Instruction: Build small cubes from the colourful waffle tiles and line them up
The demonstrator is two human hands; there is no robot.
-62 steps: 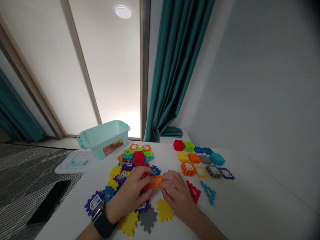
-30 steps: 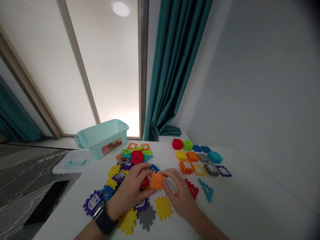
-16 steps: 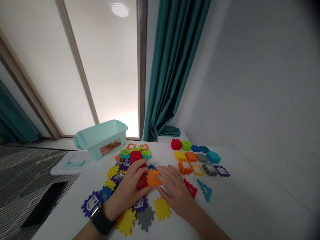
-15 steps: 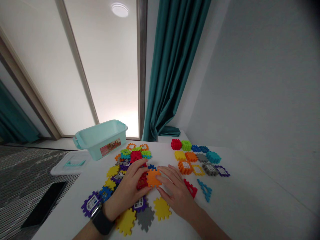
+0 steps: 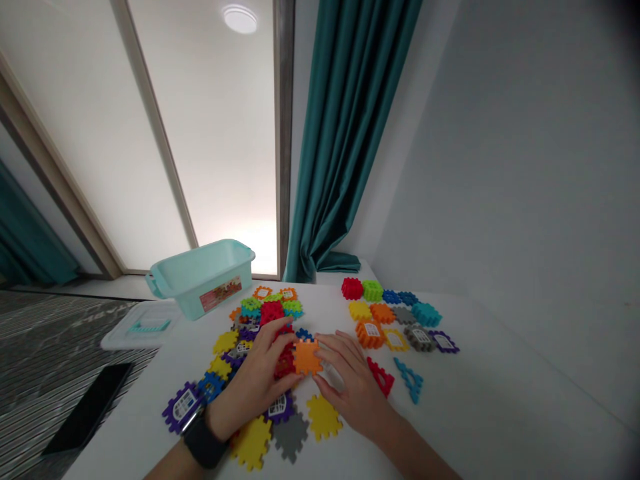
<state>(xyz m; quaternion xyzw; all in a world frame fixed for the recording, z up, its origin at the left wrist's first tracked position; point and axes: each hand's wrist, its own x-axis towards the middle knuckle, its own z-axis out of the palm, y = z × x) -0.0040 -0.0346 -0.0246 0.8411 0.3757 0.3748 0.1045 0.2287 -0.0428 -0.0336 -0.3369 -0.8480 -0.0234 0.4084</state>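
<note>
My left hand [image 5: 253, 380] curls around a red interlocking plastic block [image 5: 285, 363], with a black watch [image 5: 201, 440] on its wrist. An orange waffle block [image 5: 307, 357] stands between my hands, against the red block. The fingertips of my right hand [image 5: 350, 387] touch its right edge, with the fingers spread. A heap of multicoloured waffle blocks [image 5: 265, 317] lies beyond my left hand. Below my hands lie a yellow piece [image 5: 323, 417] and a grey piece [image 5: 290, 437]. A red triangular piece [image 5: 381, 377] sits just right of my right hand.
A pale mint plastic box [image 5: 200, 280] stands at the table's far edge, with its clear lid [image 5: 143, 327] to the left. A black phone [image 5: 87, 410] lies at the left near the table edge. Sorted blocks [image 5: 385, 320] sit at the right, before a white wall.
The orange block has shifted left and now stands against the red block. My right hand has flattened and spread its fingers. The view has tilted slightly.
</note>
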